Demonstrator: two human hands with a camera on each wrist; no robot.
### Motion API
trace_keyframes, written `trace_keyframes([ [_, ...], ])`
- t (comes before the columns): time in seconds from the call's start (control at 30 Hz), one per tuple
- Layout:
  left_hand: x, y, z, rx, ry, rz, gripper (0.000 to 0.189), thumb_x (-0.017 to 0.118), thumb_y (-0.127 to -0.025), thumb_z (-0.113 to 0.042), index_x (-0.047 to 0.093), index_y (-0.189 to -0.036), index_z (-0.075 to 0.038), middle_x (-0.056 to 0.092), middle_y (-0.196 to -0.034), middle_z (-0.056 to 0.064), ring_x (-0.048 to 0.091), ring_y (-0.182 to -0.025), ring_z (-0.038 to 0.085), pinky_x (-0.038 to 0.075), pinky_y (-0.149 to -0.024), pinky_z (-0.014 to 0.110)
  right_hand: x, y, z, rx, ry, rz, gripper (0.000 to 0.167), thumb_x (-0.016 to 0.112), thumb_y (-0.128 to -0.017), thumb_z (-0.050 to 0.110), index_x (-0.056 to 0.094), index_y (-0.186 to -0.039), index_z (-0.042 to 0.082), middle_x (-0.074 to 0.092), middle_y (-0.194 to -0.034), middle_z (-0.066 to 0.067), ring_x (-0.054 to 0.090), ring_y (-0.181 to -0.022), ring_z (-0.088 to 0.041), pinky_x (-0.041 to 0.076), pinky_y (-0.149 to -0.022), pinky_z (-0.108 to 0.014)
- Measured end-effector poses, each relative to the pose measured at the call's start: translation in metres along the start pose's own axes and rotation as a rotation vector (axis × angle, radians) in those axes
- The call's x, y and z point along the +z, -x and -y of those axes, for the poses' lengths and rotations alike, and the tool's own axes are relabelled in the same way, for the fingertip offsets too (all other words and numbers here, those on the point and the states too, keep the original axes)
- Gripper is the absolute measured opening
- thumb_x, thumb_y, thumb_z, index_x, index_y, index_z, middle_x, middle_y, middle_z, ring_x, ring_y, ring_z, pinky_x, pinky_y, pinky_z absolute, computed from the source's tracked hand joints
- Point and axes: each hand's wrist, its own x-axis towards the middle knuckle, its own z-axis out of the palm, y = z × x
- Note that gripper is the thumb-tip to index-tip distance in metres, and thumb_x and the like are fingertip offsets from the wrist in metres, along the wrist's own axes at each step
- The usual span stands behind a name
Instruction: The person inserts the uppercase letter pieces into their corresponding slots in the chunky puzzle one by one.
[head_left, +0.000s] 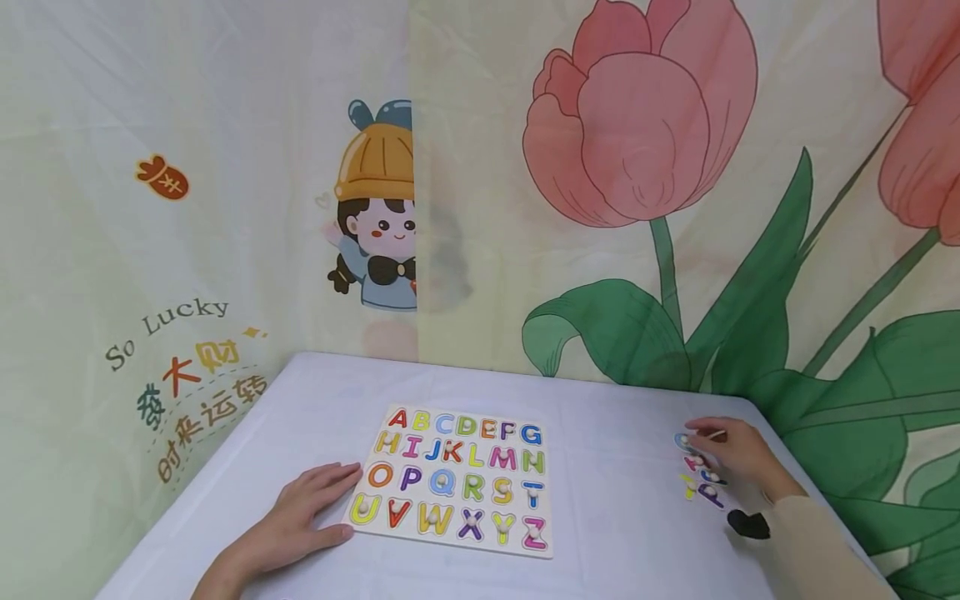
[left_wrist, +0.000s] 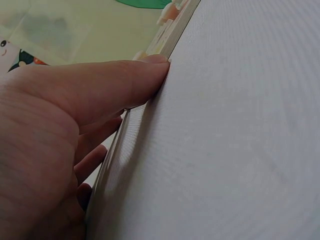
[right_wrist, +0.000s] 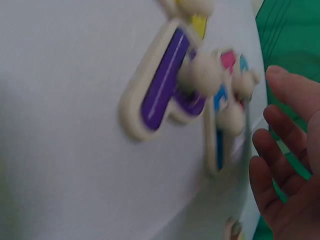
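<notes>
A wooden alphabet puzzle board (head_left: 450,532) lies on the table, with knobs standing on several of its letters. My left hand (head_left: 303,512) rests at the board's left side, fingers extended. In the left wrist view the thumb (left_wrist: 145,80) presses the board's edge. My right hand (head_left: 738,450) reaches over a small group of loose knobbed letters, fingertips at a blue letter (head_left: 681,441). The right wrist view has its fingers (right_wrist: 280,145) loosely bent, with nothing between them. Close by lie a purple letter P (right_wrist: 160,85), a yellow letter (head_left: 687,487), a pink letter (head_left: 693,461) and another blue piece (right_wrist: 219,135).
A white cloth covers the table (head_left: 615,467). Behind it hangs a curtain (head_left: 480,208) printed with tulips and a cartoon figure. A black item (head_left: 748,523) shows beside the right sleeve (head_left: 817,542), near the table's right edge.
</notes>
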Motion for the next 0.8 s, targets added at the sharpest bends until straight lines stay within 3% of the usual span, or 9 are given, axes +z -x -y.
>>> trace_keyframes([
  [0.23,-0.001,-0.001,-0.002,-0.007,-0.007,0.015,0.078,0.078,-0.091,-0.053,0.056,-0.156,-0.016,0.052,-0.160,0.004,0.039,-0.149,0.040,0.027,-0.113,0.066,0.002,0.009,-0.008,0.032,-0.027,0.011,0.047,0.075,-0.101,0.038,0.073,-0.130,0.001,0.070,-0.126,-0.023,0.064,-0.104,-0.031,0.055,-0.077,-0.029],
  [0.37,-0.002,0.000,-0.004,-0.023,-0.007,0.020,0.078,0.078,-0.091,-0.054,0.056,-0.156,-0.016,0.051,-0.161,0.003,0.038,-0.149,0.040,0.027,-0.114,0.068,0.003,0.006,-0.006,0.067,-0.040,0.029,0.050,0.074,-0.101,0.042,0.073,-0.131,0.003,0.070,-0.126,-0.021,0.062,-0.105,-0.030,0.054,-0.079,-0.030],
  [0.57,-0.003,0.000,-0.006,0.008,-0.022,0.008,0.077,0.078,-0.091,-0.053,0.056,-0.156,-0.015,0.052,-0.160,0.005,0.041,-0.148,0.041,0.028,-0.112,0.069,0.008,0.000,-0.008,0.112,-0.039,0.036,0.048,0.075,-0.100,0.042,0.075,-0.127,0.002,0.069,-0.124,-0.021,0.061,-0.102,-0.029,0.054,-0.078,-0.032],
  [0.8,-0.002,-0.001,-0.004,-0.008,-0.022,0.028,0.078,0.078,-0.091,-0.053,0.056,-0.156,-0.016,0.051,-0.161,0.003,0.039,-0.150,0.041,0.027,-0.113,0.070,0.009,-0.003,-0.003,0.096,-0.017,0.009,0.046,0.076,-0.099,0.038,0.076,-0.124,0.000,0.071,-0.118,-0.021,0.062,-0.094,-0.027,0.054,-0.073,-0.032],
])
